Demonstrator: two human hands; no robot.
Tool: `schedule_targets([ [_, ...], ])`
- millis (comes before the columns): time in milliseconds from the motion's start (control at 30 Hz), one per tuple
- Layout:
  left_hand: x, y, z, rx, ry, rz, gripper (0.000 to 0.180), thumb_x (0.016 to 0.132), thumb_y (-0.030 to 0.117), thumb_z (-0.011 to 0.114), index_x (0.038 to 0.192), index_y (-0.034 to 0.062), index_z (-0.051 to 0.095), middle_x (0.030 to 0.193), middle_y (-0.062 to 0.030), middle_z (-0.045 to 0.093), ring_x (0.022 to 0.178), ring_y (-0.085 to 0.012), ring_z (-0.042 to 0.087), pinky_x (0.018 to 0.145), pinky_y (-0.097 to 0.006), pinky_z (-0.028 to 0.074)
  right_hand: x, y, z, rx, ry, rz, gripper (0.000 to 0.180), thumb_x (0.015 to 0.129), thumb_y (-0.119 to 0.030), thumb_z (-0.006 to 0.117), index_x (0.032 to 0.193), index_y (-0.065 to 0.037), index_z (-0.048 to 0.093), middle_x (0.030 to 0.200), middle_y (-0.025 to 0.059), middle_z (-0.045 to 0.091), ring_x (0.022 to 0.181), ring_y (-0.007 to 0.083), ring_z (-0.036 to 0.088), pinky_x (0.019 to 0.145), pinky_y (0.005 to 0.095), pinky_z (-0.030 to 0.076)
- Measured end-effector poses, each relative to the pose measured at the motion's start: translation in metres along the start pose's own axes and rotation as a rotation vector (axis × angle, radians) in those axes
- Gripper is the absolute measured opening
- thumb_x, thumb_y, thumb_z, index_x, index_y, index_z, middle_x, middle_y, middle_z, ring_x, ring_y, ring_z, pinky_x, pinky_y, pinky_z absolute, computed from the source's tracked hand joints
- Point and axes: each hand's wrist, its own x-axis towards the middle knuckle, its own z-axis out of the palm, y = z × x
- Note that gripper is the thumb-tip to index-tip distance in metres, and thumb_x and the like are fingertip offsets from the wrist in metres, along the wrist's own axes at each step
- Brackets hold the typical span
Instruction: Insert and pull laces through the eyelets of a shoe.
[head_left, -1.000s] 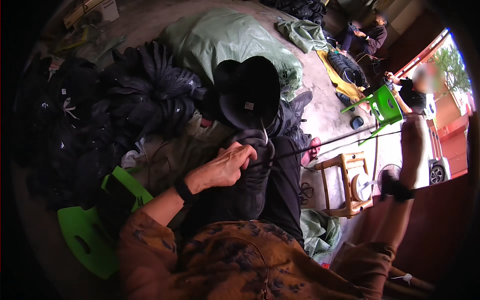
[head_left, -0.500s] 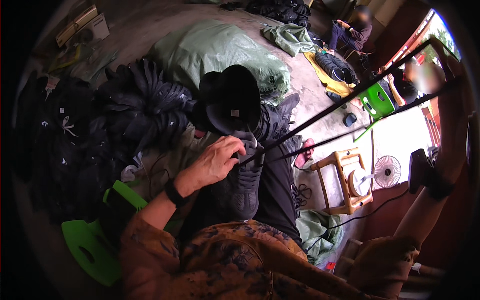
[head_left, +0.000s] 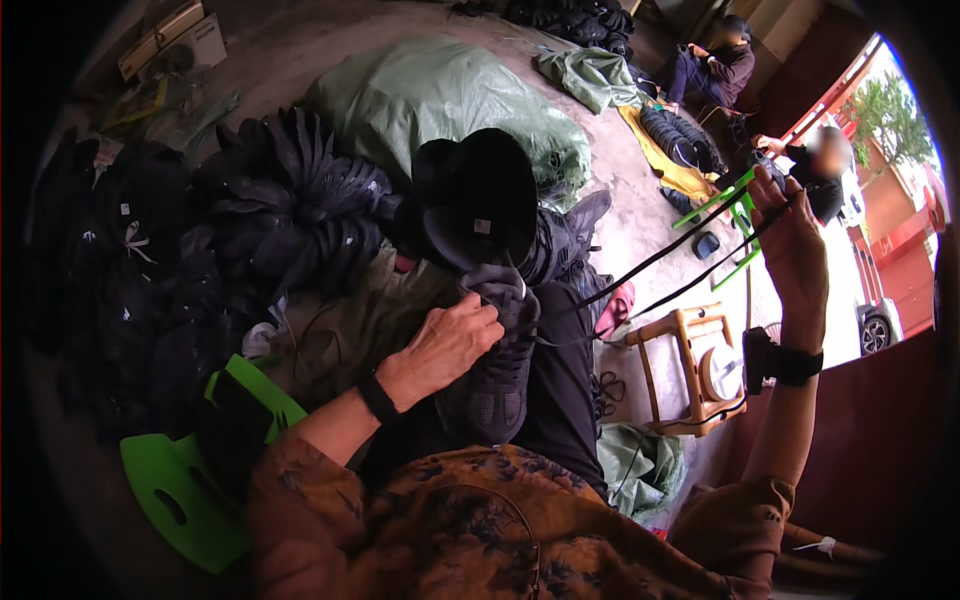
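Note:
A black sneaker [head_left: 487, 390] rests across my lap, toe toward me. My left hand [head_left: 452, 342] is closed on its side near the tongue, fingertips at the upper eyelets. Two black shoelace ends [head_left: 640, 270] stretch from the sneaker's upper eyelets up to the right. Raised at the right, my right hand [head_left: 795, 240] grips them between its fingers. Just beyond the sneaker stands a black rounded piece [head_left: 485, 215] with a small white label.
Heaps of black shoes [head_left: 140, 260] lie left. Behind is a green plastic sack [head_left: 410, 100]. A green stool [head_left: 175, 500] sits lower left, a bamboo stool [head_left: 690, 375] at right. Two people sit farther off, one [head_left: 710, 70] in dark clothes, another [head_left: 820, 180] by a green chair [head_left: 738, 225].
My right hand has come back inward from the far right edge, still with the laces, and the laces between it and the sneaker have shortened. My left hand stays at the sneaker.

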Motion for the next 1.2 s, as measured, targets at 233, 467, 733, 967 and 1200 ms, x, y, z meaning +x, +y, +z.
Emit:
schedule_targets([
  [233,-0.009,0.006,0.01,-0.051,0.076,-0.019,0.018,0.068,-0.004,0.063,0.082,0.0052,0.055,0.083,-0.007,0.054,0.087,-0.026,0.057,0.065,-0.036,0.053,0.003,0.013,-0.007,0.024,-0.036,0.002,0.029,0.102,-0.021,0.045,0.124,-0.005,0.053,0.142,0.0226,0.044,0.129,0.0321,0.048,0.101,0.0408,0.045],
  [467,-0.018,0.027,0.039,-0.011,0.498,-0.348,0.02,0.068,-0.004,0.064,0.081,0.0046,0.051,0.089,-0.0091,0.051,0.089,-0.0309,0.056,0.068,-0.037,0.054,0.009,-0.017,-0.015,-0.025,-0.148,-0.098,0.037,0.101,-0.014,0.042,0.134,0.003,0.037,0.146,0.0304,0.033,0.138,0.0383,0.034,0.113,0.0452,0.03],
  [733,-0.035,0.029,0.035,-0.089,0.393,-0.277,0.028,0.069,-0.008,0.06,0.094,0.002,0.053,0.1,-0.0127,0.051,0.1,-0.035,0.054,0.084,-0.04,0.05,0.01,-0.095,-0.008,-0.156,-0.261,-0.231,0.043,0.103,-0.017,0.035,0.142,0.001,0.029,0.152,0.0245,0.026,0.144,0.0333,0.024,0.119,0.0443,0.017],
  [967,-0.012,0.048,0.008,-0.136,0.33,-0.148,0.037,0.078,-0.002,0.066,0.112,0.0022,0.054,0.106,-0.0131,0.062,0.094,-0.0311,0.064,0.076,-0.038,0.055,-0.005,-0.099,0.132,-0.568,0.178,-0.481,0.04,0.104,-0.018,0.033,0.138,0.002,0.039,0.151,0.0273,0.027,0.142,0.0376,0.026,0.115,0.0477,0.025],
  [1200,0.04,0.095,-0.011,-1.021,-0.071,-0.161,0.058,0.085,0.003,0.066,0.137,0.001,0.04,0.1,-0.0107,0.065,0.094,-0.0222,0.066,0.069,-0.032,0.055,-0.019,-0.099,0.094,-0.37,-0.24,-0.326,0.046,0.101,-0.029,0.042,0.138,-0.001,0.042,0.149,0.0286,0.029,0.138,0.0372,0.034,0.106,0.0409,0.041],
])
